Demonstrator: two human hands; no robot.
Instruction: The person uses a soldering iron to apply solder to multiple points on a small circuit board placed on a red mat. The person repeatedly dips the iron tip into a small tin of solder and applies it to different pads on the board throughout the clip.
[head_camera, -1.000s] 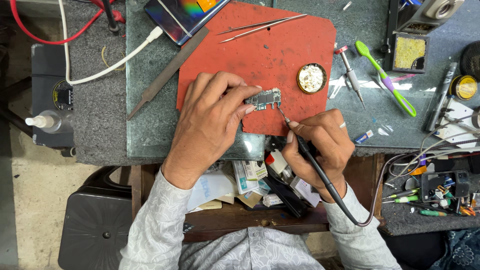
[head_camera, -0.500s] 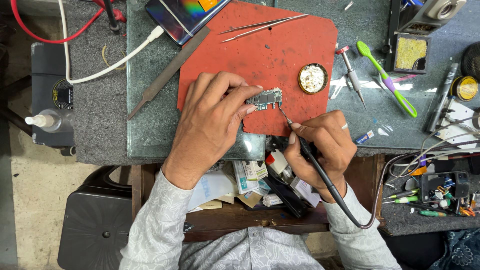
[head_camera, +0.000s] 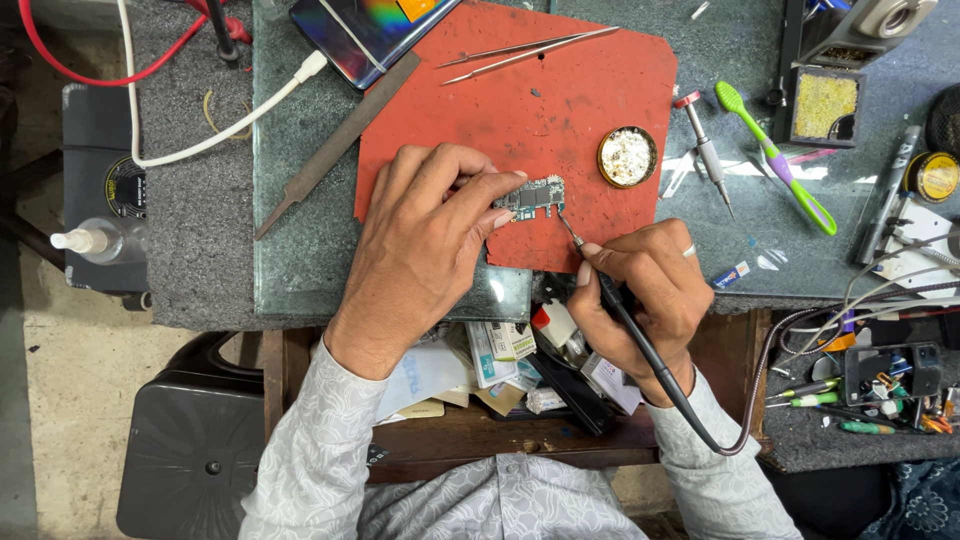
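While the left hand (head_camera: 425, 240) pinches the small circuit board (head_camera: 532, 197) on the red mat (head_camera: 560, 100), the right hand (head_camera: 650, 290) grips a soldering iron (head_camera: 600, 285), tip touching the board's 5 o'clock corner. Risk: board slips, tip bridges pads or burns fingertips.

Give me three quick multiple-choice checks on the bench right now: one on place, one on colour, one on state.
1. The circuit board lies on:
A. the red mat
B. the open drawer
C. the stool

2. The toothbrush is:
A. black and white
B. green and purple
C. plain orange

3. The soldering iron is:
A. lying loose by the tweezers
B. parked in a stand
C. held in the right hand

Key: 1 A, the left hand pins it on the red mat. 2 B, green head, purple neck. 3 C, the right hand grips it, tip at the board's edge.
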